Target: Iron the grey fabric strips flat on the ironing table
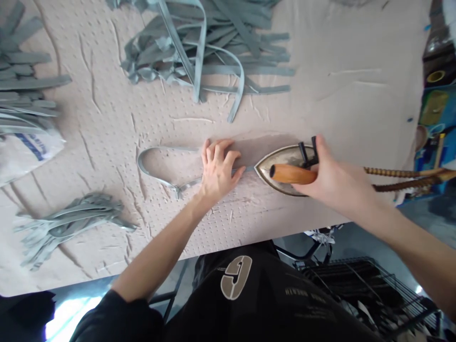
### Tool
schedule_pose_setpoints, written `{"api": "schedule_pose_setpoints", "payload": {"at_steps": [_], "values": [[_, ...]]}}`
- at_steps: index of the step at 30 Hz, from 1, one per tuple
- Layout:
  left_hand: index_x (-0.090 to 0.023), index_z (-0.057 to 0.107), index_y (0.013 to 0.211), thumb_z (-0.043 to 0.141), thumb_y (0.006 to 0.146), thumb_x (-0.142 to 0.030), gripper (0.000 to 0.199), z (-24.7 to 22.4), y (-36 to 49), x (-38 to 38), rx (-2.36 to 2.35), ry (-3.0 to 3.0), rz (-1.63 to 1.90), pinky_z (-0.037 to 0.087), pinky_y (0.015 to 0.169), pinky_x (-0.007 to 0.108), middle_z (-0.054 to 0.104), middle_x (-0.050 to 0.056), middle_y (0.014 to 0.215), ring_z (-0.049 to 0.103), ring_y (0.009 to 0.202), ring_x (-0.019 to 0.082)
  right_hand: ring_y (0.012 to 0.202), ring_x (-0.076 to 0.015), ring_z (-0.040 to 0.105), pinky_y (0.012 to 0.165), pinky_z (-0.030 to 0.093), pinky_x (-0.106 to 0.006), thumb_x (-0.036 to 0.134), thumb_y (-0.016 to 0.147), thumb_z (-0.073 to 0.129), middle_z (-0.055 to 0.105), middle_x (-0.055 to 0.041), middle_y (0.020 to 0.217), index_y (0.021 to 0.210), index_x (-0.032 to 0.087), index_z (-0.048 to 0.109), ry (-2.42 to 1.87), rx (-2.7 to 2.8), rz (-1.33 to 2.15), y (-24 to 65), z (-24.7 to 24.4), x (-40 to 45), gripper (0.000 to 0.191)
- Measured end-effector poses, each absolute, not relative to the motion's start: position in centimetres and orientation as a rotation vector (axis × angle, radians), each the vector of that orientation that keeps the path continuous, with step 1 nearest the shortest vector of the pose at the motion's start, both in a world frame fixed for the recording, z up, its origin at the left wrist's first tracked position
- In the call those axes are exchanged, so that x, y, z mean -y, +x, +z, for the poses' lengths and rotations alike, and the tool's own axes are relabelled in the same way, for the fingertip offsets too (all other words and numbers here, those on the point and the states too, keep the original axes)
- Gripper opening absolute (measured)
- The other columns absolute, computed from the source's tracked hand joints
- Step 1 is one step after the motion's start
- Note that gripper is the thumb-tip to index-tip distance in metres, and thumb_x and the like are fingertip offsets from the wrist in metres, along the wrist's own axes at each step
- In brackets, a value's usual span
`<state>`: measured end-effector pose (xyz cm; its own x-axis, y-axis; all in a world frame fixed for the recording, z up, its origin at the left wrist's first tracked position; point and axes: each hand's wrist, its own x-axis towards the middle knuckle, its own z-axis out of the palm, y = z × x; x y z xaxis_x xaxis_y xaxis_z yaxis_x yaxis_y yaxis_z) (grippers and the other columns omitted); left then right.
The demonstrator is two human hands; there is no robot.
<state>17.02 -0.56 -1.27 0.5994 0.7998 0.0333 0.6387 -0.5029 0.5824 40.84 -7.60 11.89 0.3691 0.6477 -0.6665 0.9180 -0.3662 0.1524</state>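
Note:
My right hand (331,178) is closed around the orange handle of a clothes iron (281,159), which rests flat on the padded table with its pointed tip to the left. A grey-blue fabric strip (156,178) curves in a loop with a small knot on its lower side. My left hand (219,166) lies over this strip, its bent fingers apart and their tips down on the cloth. From beside the left thumb the strip runs right to the iron's tip; what lies under the iron is hidden.
A large pile of grey-blue strips (213,52) lies beyond my hands. More strips (24,107) lie at the far left, by a white plastic bag (24,154), and a small bundle (74,223) sits nearer. Brown-wrapped cords (402,183) trail right from the iron. A wire basket (366,285) stands below the table edge.

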Motion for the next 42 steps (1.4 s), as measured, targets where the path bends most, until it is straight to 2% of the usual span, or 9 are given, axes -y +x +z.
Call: {"api": "schedule_pose_setpoints", "payload": {"at_steps": [10,24,33,39,42], "values": [[-0.024,0.058,0.102,0.067,0.089,-0.027,0.016,-1.4,16.6,0.4,-1.140,2.224,0.418,0.021,0.126,0.066,0.057,0.010,0.140,0.046,0.140,0.033,0.067,-0.0333,0.067,0.062,0.046,-0.041,0.081,0.079,0.054,0.069,-0.0150,0.073,0.161,0.000,0.017,2.039,-1.473,-0.503,38.3,10.9,6.6,0.121],[-0.023,0.059,0.105,0.057,0.094,-0.020,0.012,-1.1,14.7,0.0,-1.084,2.254,0.376,0.024,0.125,0.065,0.056,0.010,0.142,0.046,0.141,0.031,0.058,-0.0327,0.063,0.058,0.044,-0.039,0.078,0.081,0.052,0.068,-0.0138,0.065,0.159,-0.003,0.021,1.952,-1.607,-0.463,36.2,11.1,5.1,0.117],[-0.027,0.057,0.110,0.057,0.092,-0.023,0.018,1.5,5.8,-1.4,-1.295,2.240,0.434,0.034,0.120,0.059,0.057,0.010,0.136,0.051,0.131,0.029,0.063,-0.0323,0.066,0.063,0.045,-0.039,0.070,0.087,0.050,0.071,-0.0155,0.072,0.163,0.000,0.014,1.827,-1.874,-0.592,31.1,10.7,2.0,0.109],[-0.024,0.056,0.118,0.066,0.089,-0.032,0.032,1.1,2.5,1.3,-1.479,2.232,0.381,0.031,0.120,0.062,0.055,0.015,0.139,0.047,0.135,0.035,0.062,-0.0312,0.065,0.062,0.045,-0.039,0.073,0.083,0.053,0.071,-0.0158,0.071,0.162,-0.003,0.011,1.822,-1.884,-0.453,30.5,10.8,2.0,0.117],[-0.023,0.057,0.118,0.067,0.088,-0.033,0.033,-0.1,2.1,2.3,-1.535,2.184,0.381,0.029,0.122,0.063,0.055,0.014,0.140,0.046,0.137,0.035,0.064,-0.0325,0.066,0.061,0.046,-0.040,0.075,0.082,0.052,0.072,-0.0169,0.073,0.162,-0.003,0.016,1.799,-1.837,-0.424,30.3,11.1,1.8,0.117]]}}
